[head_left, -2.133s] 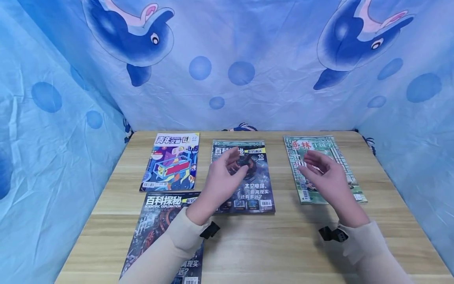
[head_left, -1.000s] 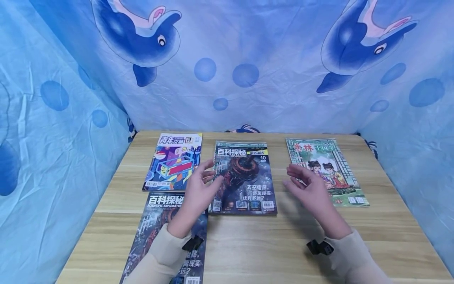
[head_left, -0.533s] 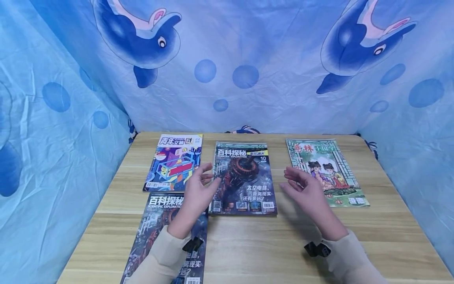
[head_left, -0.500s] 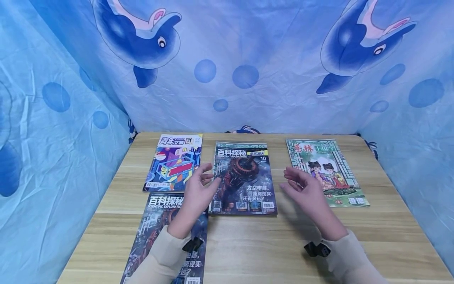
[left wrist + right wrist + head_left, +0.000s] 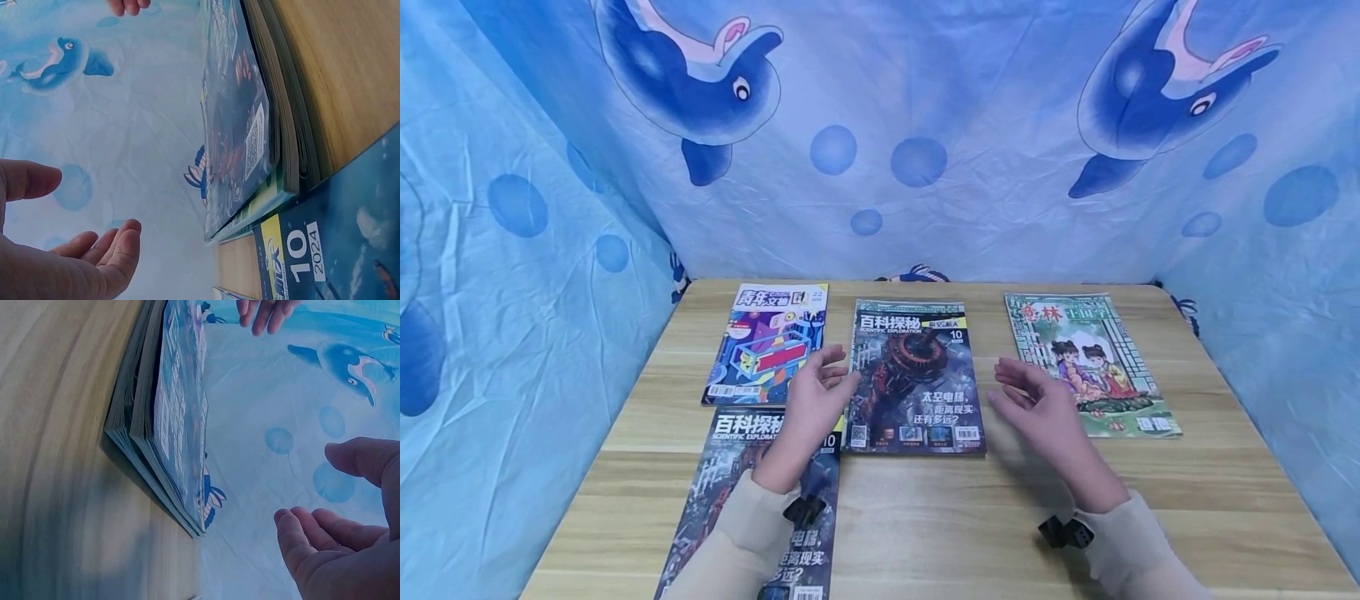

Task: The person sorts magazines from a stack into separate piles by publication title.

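Note:
In the middle of the table lies a magazine stack (image 5: 917, 375), its top cover dark with a rusty machine. The wrist views show thick page edges of more than one magazine, with a green cover beneath. My left hand (image 5: 816, 404) hovers by the stack's left side, fingers and thumb loosely bent, holding nothing. On the other side, over the gap toward the green magazine (image 5: 1101, 367), my right hand (image 5: 1048, 412) is likewise relaxed and holds nothing. A second dark magazine (image 5: 700, 517) lies under my left forearm, partly hidden by it.
A colourful purple-and-white magazine (image 5: 767, 342) lies at the back left, just above the second dark one. Blue cloth (image 5: 880, 192) printed with dolphins hangs behind and on both sides of the wooden table (image 5: 917, 533).
My left hand has moved left and nearer, off the middle stack's cover. My right hand has come left and nearer, off the green magazine. The last half second shows only slight drift.

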{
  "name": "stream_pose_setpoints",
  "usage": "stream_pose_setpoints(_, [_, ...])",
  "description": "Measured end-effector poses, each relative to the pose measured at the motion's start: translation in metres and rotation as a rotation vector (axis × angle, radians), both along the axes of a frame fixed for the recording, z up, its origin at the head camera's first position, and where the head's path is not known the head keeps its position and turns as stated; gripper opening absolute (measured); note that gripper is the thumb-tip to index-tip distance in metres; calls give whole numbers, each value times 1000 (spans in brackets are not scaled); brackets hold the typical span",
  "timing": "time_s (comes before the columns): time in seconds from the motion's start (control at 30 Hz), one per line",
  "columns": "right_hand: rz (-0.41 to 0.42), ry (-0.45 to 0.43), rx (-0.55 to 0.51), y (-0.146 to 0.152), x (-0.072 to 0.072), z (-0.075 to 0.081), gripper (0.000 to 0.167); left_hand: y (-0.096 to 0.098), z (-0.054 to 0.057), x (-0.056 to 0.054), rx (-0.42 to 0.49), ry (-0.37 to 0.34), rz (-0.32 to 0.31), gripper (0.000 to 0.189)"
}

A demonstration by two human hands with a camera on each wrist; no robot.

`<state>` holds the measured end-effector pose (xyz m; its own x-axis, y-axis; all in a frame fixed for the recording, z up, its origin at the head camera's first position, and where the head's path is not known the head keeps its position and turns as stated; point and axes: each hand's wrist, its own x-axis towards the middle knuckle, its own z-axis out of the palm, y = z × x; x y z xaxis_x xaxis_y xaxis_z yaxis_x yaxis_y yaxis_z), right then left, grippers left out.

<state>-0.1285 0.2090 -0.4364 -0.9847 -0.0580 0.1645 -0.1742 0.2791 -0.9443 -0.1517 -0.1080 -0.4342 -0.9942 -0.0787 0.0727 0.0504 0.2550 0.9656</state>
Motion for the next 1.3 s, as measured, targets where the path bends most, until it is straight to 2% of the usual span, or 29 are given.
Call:
stream_pose_setpoints(0.3, [-11, -86, -3, -5, 7, -1, 55, -3, -8, -20, -40, -45, 10, 51])
stream_pose_setpoints(0.5, [-16, -85, 6, -6, 8, -5, 53, -5, -13, -39, -65, -64, 21, 51])
stream_pose_setpoints(0.87, [-36, -102, 22, -8, 10, -8, 54, -6, -16, -72, -153, -110, 42, 48])
stream_pose_setpoints(1.13, [-35, -140, 3, -8, 12, -16, 58, -1, -24, -95, -201, -123, 30, 42])
stream_pose_setpoints(1.3, [-29, -182, 6, -10, 11, -25, 59, 2, -25, -107, -224, -135, -2, 43])
